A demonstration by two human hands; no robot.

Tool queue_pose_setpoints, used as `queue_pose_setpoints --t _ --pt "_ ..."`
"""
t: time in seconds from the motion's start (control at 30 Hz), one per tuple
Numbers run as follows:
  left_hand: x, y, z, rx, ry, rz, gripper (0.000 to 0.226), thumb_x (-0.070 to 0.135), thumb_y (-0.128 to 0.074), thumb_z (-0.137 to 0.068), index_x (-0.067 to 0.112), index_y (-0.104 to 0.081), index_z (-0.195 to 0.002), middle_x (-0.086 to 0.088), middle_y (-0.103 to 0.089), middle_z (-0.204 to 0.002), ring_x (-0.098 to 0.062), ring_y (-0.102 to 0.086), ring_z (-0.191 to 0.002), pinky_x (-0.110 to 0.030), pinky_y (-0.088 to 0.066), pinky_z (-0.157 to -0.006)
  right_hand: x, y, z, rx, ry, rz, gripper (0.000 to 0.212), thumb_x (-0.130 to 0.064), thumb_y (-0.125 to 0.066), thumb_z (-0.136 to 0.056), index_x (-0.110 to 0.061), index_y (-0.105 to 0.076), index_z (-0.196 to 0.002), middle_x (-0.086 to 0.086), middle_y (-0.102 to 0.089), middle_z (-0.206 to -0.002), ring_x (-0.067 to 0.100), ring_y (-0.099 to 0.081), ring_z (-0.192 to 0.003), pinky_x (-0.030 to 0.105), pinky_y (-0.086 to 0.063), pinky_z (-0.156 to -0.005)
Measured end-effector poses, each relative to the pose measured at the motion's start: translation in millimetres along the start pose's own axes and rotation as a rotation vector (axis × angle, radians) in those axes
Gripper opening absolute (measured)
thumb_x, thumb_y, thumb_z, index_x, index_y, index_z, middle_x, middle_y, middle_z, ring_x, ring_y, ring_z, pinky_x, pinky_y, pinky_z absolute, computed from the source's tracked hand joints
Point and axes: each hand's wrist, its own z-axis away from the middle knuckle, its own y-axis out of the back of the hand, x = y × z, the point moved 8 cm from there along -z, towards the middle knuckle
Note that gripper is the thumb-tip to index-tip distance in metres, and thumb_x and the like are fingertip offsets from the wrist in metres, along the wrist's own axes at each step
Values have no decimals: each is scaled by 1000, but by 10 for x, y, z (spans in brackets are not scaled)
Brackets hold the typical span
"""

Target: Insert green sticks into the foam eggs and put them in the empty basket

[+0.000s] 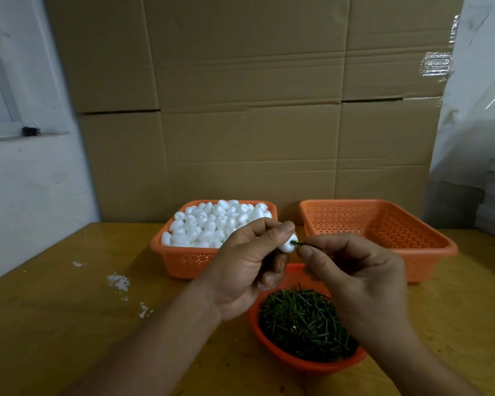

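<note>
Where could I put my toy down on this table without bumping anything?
Bare wood lies on the left of the table, beside the basket of foam eggs, apart from some white scraps. It is crowded in the middle: both hands work above the bowl of green sticks, in front of the empty basket.

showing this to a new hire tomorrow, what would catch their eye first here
First, the two hands at centre: the left hand holds a foam egg while the right hand pinches a green stick at its tip. Next, the heaped basket of white eggs behind on the left, the empty basket on the right, and the round bowl of green sticks nearest the person.
</note>
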Motion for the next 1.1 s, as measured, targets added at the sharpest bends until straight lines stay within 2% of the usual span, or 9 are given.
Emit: queue_pose_setpoints --t 0.13,0.3,0.53,0.7,0.77,0.8,0.87,0.97,1.1 --pt "5 13 6 28 -23 -44 23 37 -76 -78 18 -63 -76 -4 -48 -55 -10 -36 -38 -19 -25 -39 -41 -21 30 -8 67 87 15 -8 -78 -78 -22 -77 -83 -6 -75 -72 13 -70 -63 26 -57 -57" --pt "20 -10 18 48 -69 -107 21 36 -80 -80 22 -64 -77 -3 -48 -53 -10 -37 -39 -18 -28 -39 -12 -40 30 -22 70 108 17 -2 -78 -79 -19 -77 -78 -8 -72 -65 6 -64 -56 14 -48 -52" --pt "78 27 26 95 -123 -184 24 39 -80 -82 19 -68 -82 -5 -53 -54 -12 -43 -39 -17 -32 -40 54 -9 20 -2 -6 47 15 -6 -79 -79 -21 -80 -79 1 -76 -71 22 -70 -63 32 -54 -56" --pt "99 -22 30 -6 -134 -119 19 24 -69 -87 12 -76 -100 -6 -60 -66 -16 -51 -52 -23 -36 -48 130 61 -23 31 -55 45 20 -2 -79 -79 -22 -80 -77 -2 -76 -70 8 -68 -59 15 -51 -55" --pt "100 -19 25 -5 -138 -120 19 21 -70 -86 14 -77 -102 -5 -61 -67 -15 -52 -53 -22 -38 -49 154 67 -19 39 -72 58 21 -5 -79 -79 -26 -80 -76 -1 -76 -71 16 -70 -64 27 -57 -68" --pt "103 -16 23 2 -143 -131 18 21 -71 -86 16 -78 -101 -4 -61 -66 -14 -52 -53 -22 -38 -49 156 64 -16 41 -81 80 20 -8 -80 -79 -27 -81 -75 0 -76 -72 18 -70 -67 40 -58 -82" --pt "114 -15 21 11 -156 -159 15 22 -70 -86 20 -79 -99 -1 -58 -64 -11 -49 -51 -20 -37 -47 167 51 -10 35 -97 114 17 -13 -81 -79 -30 -81 -77 0 -76 -74 20 -70 -72 63 -45 -101" --pt "149 -30 34 13 -184 -207 14 22 -69 -88 18 -77 -99 3 -54 -61 -9 -44 -49 -18 -35 -46 171 50 -4 38 -105 128 18 -14 -81 -80 -32 -81 -81 1 -76 -76 21 -70 -74 68 -42 -100" --pt "196 -64 68 4 -205 -286 24 27 -69 -91 8 -68 -105 11 -52 -54 -3 -41 -45 -14 -33 -43 169 30 10 29 -119 91 12 -11 -80 -80 -23 -82 -81 3 -76 -76 24 -72 -75 61 -53 -87"
